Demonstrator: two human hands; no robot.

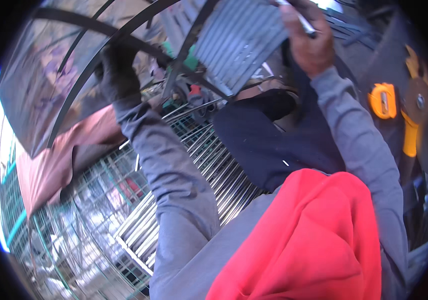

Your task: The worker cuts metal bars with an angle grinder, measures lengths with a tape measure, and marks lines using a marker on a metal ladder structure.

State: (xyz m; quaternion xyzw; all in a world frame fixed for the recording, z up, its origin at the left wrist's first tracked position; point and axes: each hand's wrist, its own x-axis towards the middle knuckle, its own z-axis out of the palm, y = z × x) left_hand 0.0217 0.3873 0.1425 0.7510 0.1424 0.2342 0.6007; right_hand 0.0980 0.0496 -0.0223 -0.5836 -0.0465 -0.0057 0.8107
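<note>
My left hand (119, 72), in a dark glove, is wrapped round a curved flat metal bar (71, 97) at the upper left. That bar crosses other dark curved bars (191, 37) of an open frame. At the top right my bare right hand (313, 47) is closed on a slim white marker (298, 17) with a dark end; part of it lies behind the fingers and at the picture's edge. A ribbed grey metal sheet (241, 40) lies beneath the frame, left of my right hand.
To the right lie an orange tape measure (384, 101) and a yellow angle grinder (411, 125) with a disc. A rack of shiny metal rods (224, 175) is below my left forearm, beside green wire mesh (74, 240). A brown cloth (49, 175) drapes over the mesh.
</note>
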